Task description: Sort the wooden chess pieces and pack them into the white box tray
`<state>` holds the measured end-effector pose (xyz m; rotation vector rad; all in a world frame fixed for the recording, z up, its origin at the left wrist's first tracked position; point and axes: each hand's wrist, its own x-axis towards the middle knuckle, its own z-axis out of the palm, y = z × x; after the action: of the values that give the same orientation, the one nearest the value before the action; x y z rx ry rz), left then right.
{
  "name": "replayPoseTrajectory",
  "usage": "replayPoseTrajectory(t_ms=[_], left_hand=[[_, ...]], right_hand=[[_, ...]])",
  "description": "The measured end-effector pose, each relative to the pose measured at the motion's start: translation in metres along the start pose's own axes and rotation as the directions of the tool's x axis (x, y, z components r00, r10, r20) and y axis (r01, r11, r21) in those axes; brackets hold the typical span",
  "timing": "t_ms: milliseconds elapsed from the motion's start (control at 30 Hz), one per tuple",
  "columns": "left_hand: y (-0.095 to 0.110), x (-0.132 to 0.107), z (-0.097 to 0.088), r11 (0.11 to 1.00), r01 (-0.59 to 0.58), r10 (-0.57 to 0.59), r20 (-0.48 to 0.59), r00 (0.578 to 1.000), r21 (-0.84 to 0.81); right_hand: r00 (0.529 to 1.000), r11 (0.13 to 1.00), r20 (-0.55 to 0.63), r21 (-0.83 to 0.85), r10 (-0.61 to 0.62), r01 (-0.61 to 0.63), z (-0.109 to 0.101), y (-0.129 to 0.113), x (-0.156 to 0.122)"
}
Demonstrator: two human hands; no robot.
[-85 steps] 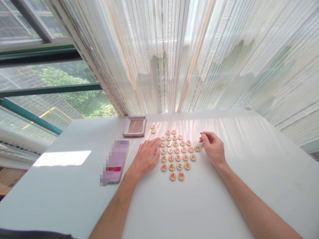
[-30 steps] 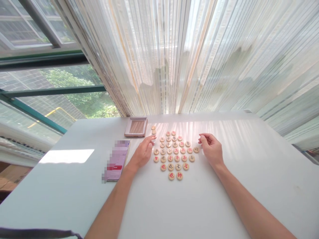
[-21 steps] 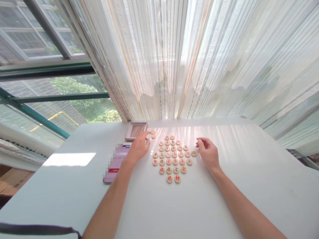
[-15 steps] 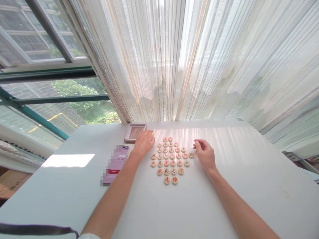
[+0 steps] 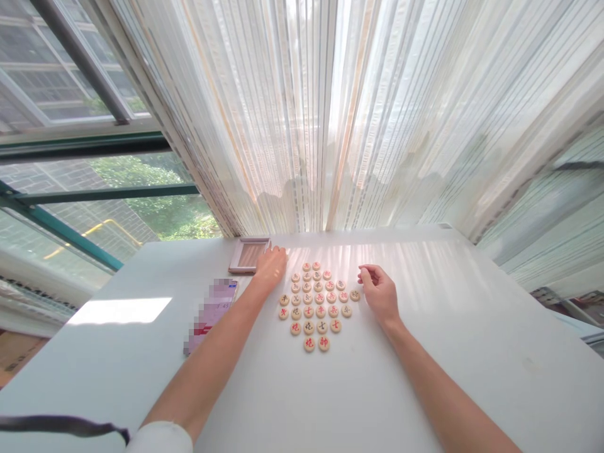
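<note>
Round wooden xiangqi pieces (image 5: 308, 311) with red and black characters lie flat in close rows, wider in the middle and narrower at both ends. My left hand (image 5: 271, 269) is at the far left of the rows, beside an open shallow box (image 5: 243, 257), and partly covers its right side. Its fingers are bent together; a small pale edge like that of a xiangqi piece shows at the fingertips. My right hand (image 5: 379, 290) rests right of the rows, its fingers curled against the thumb, near the rightmost piece (image 5: 355, 296). What is inside that hand is hidden.
A phone (image 5: 217, 311), partly blurred out, lies left of my left forearm on the white table (image 5: 302, 402). Sheer striped curtains (image 5: 302, 126) hang behind the table's far edge. A window (image 5: 141, 201) is at the left, and a dark strap (image 5: 66, 425) crosses the lower left.
The whole view has shifted slightly, so table, pieces and hands appear a little further left. My left hand is turned slightly with its fingers nearer the box; my right hand keeps its curled shape.
</note>
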<state>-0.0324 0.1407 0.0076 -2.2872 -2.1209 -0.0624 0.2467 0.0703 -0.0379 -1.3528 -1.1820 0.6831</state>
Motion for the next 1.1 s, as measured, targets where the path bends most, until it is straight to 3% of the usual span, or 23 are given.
replayPoseTrajectory(t_ms=[167, 333, 533, 567, 633, 700, 767, 867, 1000, 1100], left_hand=[[-0.002, 0.0, -0.002, 0.995, -0.064, 0.062, -0.029, 0.998, -0.07], [-0.003, 0.0, -0.01, 0.959, -0.147, 0.126, -0.098, 0.987, -0.244], [0.001, -0.031, -0.033, 0.801, -0.281, 0.238, -0.15, 0.96, -0.529], [0.002, -0.041, -0.036, 0.746, -0.305, 0.275, -0.143, 0.951, -0.593], [0.005, -0.061, -0.037, 0.414, -0.254, 0.33, -0.116, 0.937, -0.874], [0.008, -0.08, -0.033, 0.173, -0.152, 0.341, -0.086, 0.936, -0.973], [0.013, -0.095, -0.027, 0.055, -0.073, 0.352, -0.049, 0.935, -0.996], [0.018, -0.112, -0.017, 0.01, -0.033, 0.351, -0.027, 0.936, -0.999], [0.022, -0.125, -0.01, -0.042, 0.0, 0.375, -0.016, 0.927, -0.999], [0.022, -0.131, -0.009, -0.057, 0.02, 0.388, -0.004, 0.922, -0.998]], right_hand=[[1.0, 1.0, 0.0, -0.014, 0.004, -0.004, -0.001, 0.0, 0.0], [1.0, 0.999, -0.007, -0.032, -0.015, 0.015, -0.002, 0.001, 0.001], [0.997, 0.994, -0.014, -0.079, -0.072, 0.071, -0.001, -0.01, -0.007], [0.996, 0.992, -0.008, -0.085, -0.09, 0.089, 0.0, -0.014, -0.011], [0.991, 0.987, 0.011, -0.091, -0.134, 0.135, 0.002, -0.023, -0.019], [0.979, 0.975, 0.046, -0.096, -0.198, 0.202, 0.005, -0.031, -0.03], [0.934, 0.934, 0.128, -0.093, -0.333, 0.346, 0.009, -0.038, -0.041], [0.834, 0.858, 0.251, -0.023, -0.491, 0.512, 0.014, -0.044, -0.057], [0.727, 0.787, 0.356, 0.04, -0.587, 0.616, 0.018, -0.048, -0.072], [0.687, 0.759, 0.38, 0.068, -0.619, 0.647, 0.019, -0.049, -0.075]])
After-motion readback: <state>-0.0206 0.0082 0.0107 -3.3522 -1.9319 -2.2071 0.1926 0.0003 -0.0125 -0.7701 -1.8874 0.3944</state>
